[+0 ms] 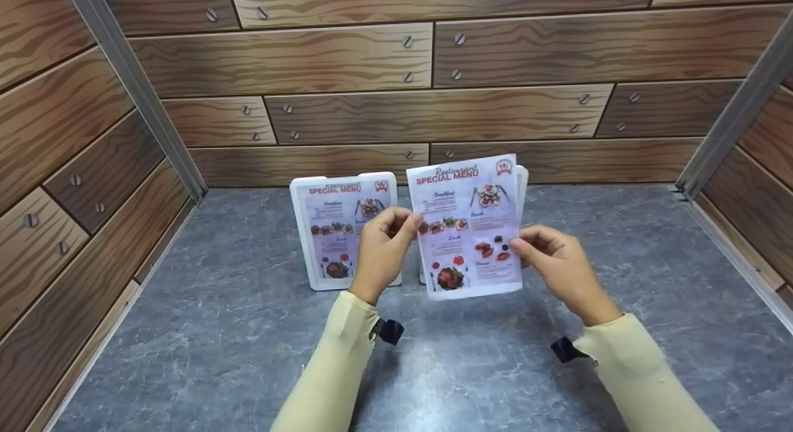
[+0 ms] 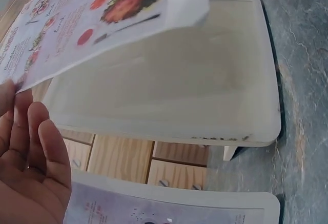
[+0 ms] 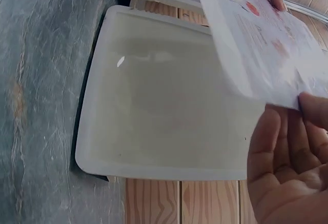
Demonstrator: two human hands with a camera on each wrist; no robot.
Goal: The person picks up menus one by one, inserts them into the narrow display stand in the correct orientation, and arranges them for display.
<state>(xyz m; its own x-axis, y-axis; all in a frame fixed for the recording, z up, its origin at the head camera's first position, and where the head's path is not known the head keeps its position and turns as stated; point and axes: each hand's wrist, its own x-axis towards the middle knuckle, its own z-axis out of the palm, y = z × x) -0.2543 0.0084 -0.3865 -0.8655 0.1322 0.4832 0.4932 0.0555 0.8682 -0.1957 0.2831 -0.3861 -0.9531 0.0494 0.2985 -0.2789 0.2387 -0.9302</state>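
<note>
A printed paper menu (image 1: 471, 233) is held up by its two side edges. My left hand (image 1: 387, 249) pinches the left edge between thumb and fingers, and my right hand (image 1: 557, 261) pinches the right edge. Behind the sheet stands a white-framed menu holder (image 3: 164, 101) with a blank cream face, mostly hidden in the head view. In the left wrist view the sheet's lower edge curls in front of this holder (image 2: 169, 85). A second white-framed holder (image 1: 300, 233) stands upright to the left, with the same menu print in it, partly behind my left hand.
The holders stand on a grey marbled tabletop (image 1: 217, 345). Wood-plank-patterned panels (image 1: 347, 60) form the back and both sides, with metal strips (image 1: 142, 91) at the corners. Dark straps with small black pieces (image 1: 389, 331) sit at both wrists.
</note>
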